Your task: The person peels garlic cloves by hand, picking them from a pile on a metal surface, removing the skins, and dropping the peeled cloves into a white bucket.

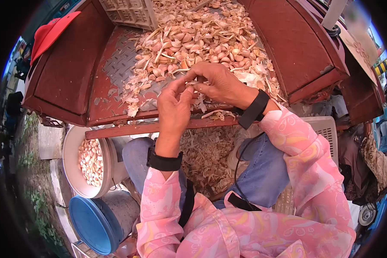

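Observation:
My left hand (175, 105) and my right hand (219, 84) meet over the front edge of a red metal cart bed (120, 53). The fingers of both are pinched together around something small, mostly hidden by the fingertips. Behind them lies a large heap of garlic cloves (193, 41) mixed with dry skins and stalks. Loose skins (133, 107) are scattered near the bed's front lip. Peeled-looking cloves (90, 162) partly fill a white bucket (69, 161) at the left, below the bed.
A blue-lidded bucket (90, 225) stands at lower left. More skins (206, 155) lie between my knees. At the back left is a plastic crate (131, 15); a red cap (53, 34) hangs on the left side panel. A pale basket (324, 129) sits right.

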A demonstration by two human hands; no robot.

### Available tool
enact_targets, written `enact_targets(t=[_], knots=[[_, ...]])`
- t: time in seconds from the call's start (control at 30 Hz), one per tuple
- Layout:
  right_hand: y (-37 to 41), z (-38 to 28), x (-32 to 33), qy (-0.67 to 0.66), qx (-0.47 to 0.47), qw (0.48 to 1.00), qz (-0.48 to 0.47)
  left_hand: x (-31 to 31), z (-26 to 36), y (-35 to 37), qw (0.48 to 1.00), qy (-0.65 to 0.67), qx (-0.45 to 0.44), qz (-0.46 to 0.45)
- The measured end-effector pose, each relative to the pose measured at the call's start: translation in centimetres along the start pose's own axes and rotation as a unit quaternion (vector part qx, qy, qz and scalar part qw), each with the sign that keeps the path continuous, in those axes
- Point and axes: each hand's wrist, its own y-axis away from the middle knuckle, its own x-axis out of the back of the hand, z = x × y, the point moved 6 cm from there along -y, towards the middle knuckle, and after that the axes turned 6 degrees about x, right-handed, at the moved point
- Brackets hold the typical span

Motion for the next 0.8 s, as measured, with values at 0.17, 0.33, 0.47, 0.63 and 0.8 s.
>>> enact_targets(t=[0.17, 0.33, 0.47, 0.63, 0.8], knots=[[0.7, 0.7, 0.7, -0.048, -0.082, 0.995, 0.019, -0.4, -1.0, 0.0, 0.998, 0.042, -0.014, 0.052], [1.0, 1.4, 0.6, -0.081, -0.118, 0.990, -0.012, -0.9, -1.1, 0.5, 0.996, 0.077, -0.017, 0.035], [0.8, 1.2, 0.8, -0.071, -0.122, 0.989, -0.043, -0.9, -0.8, 0.7, 0.995, 0.099, -0.013, 0.011], [1.1, 1.8, 0.1, -0.208, -0.153, 0.962, -0.084, -0.7, -0.6, 0.9, 0.992, 0.112, -0.022, -0.045], [1.4, 2.4, -0.8, -0.314, -0.200, 0.922, -0.104, -0.1, -0.5, 1.1, 0.992, 0.115, -0.005, -0.057]])
